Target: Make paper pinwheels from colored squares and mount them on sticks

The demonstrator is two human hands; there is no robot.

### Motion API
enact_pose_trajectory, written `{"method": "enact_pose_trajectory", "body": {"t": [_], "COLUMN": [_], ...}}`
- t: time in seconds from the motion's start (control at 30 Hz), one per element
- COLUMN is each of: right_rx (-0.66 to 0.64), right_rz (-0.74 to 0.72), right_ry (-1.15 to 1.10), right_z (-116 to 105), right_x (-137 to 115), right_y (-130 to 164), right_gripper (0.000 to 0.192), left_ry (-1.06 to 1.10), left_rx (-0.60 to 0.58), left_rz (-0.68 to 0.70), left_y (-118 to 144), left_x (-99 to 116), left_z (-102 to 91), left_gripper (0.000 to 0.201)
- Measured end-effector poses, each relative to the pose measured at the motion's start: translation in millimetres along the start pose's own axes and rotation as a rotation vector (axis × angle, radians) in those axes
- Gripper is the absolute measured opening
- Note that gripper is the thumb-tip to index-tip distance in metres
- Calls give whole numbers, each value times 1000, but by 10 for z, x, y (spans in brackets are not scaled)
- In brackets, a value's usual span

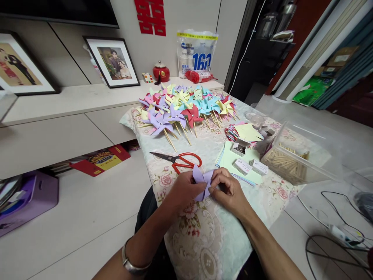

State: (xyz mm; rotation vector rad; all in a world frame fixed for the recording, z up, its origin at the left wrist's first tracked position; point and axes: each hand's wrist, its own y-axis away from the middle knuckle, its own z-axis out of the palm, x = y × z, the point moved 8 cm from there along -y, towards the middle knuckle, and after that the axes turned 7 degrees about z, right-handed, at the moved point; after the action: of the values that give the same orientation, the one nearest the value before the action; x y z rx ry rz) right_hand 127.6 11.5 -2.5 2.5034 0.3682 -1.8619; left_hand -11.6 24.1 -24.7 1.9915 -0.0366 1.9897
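Observation:
My left hand (184,190) and my right hand (229,190) together pinch a folded piece of lilac paper (201,178) just above the floral tablecloth (204,237) at the near end of the table. Red-handled scissors (180,160) lie just beyond my left hand, blades pointing left. Past my right hand lies a stack of pale green paper (230,159) with small white boxes (250,167) on it.
A heap of finished paper pinwheels (183,107) on sticks fills the far end of the table. A clear plastic tub of wooden sticks (294,157) stands at right, with a stack of coloured paper squares (243,132) behind. Cables (335,229) trail on the floor at right.

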Motion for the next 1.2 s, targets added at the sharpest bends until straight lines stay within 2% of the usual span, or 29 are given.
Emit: {"method": "enact_pose_trajectory", "body": {"t": [0.47, 0.83, 1.03, 1.2], "right_rx": [0, -29, -41, -50], "right_rz": [30, 32, 51, 35], "right_ry": [17, -19, 30, 43], "right_z": [17, 26, 44, 50], "right_x": [37, 38, 34, -3], "right_y": [-8, -9, -17, -26], "right_gripper": [15, 12, 12, 11], "left_ry": [-121, -14, -49, -31], "left_rx": [-23, -23, -39, -67], "left_rz": [12, 4, -1, -4], "left_y": [-53, -51, -49, -36], "left_x": [-51, -49, -35, -44], "left_z": [-18, -22, -13, 5], "left_gripper": [16, 20, 10, 11]}}
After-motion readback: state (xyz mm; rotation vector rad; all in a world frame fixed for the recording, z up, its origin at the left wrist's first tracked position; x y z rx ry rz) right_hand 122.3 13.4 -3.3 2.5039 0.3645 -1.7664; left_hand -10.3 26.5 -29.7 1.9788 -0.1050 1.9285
